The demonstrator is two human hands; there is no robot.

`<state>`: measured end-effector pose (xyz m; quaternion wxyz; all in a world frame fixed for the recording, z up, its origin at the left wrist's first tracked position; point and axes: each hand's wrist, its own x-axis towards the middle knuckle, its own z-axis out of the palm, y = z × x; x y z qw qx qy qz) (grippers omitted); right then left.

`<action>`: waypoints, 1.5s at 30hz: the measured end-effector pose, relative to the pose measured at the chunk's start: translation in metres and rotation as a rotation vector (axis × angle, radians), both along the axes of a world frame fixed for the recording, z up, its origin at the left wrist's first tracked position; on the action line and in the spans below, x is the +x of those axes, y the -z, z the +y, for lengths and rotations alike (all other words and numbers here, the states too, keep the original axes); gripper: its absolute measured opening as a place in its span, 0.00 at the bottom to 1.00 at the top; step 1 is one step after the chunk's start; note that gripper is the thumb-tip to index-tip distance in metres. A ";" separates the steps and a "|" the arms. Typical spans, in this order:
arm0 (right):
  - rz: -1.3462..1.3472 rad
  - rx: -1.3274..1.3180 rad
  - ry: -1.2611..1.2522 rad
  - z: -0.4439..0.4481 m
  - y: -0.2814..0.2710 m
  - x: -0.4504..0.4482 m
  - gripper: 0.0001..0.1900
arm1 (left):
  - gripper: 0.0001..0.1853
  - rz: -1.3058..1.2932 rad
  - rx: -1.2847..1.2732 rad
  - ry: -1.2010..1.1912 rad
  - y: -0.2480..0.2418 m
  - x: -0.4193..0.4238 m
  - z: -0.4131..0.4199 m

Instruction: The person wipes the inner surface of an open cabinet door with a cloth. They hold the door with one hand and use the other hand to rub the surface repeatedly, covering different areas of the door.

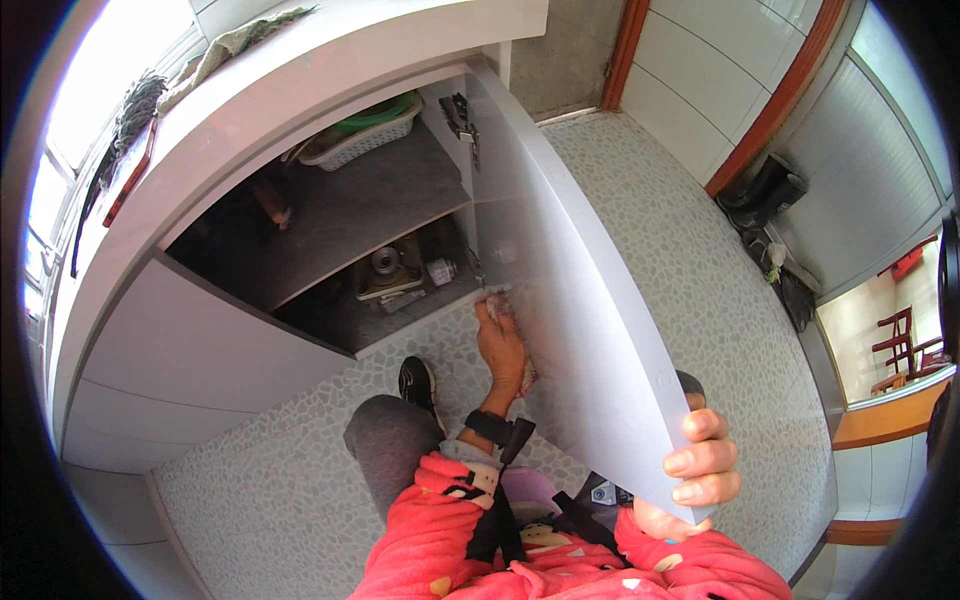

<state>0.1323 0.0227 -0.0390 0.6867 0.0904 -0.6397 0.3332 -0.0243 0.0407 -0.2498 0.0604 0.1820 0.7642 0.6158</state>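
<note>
A white cabinet door [577, 300] stands swung open in front of me, with its inner face toward the left. My left hand [501, 349] holds a crumpled, reddish-white cloth [529, 379] low against that inner face, near the hinge side. Around the door's free edge, my right hand [701, 469] is wrapped, fingers on the outer side and thumb below. The open cabinet has a dark middle shelf [360, 195]. On the shelf sits a white plastic basket [364, 142] with something green in it. Below are a round metal burner-like item [386, 261] and a small whitish jar-like object [442, 271].
A metal hinge [459, 124] joins door and cabinet. On the countertop [292, 67] lie a cloth [225, 52] and a phone-like object [131, 176]. Black rubber boots [765, 191] stand by the right wall. A pale purple container [529, 487] is close to my body on the pebble-patterned floor [622, 195].
</note>
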 end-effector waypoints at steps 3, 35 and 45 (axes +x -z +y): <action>0.009 -0.018 0.040 -0.002 -0.003 -0.003 0.12 | 0.20 -0.016 -0.041 0.015 0.011 0.001 -0.001; -0.135 0.058 0.055 -0.003 -0.008 0.010 0.19 | 0.08 0.191 0.762 0.303 -0.256 -0.006 -0.006; -0.002 0.035 -0.090 0.005 0.003 0.003 0.17 | 0.06 0.285 0.622 0.080 -0.214 -0.038 0.026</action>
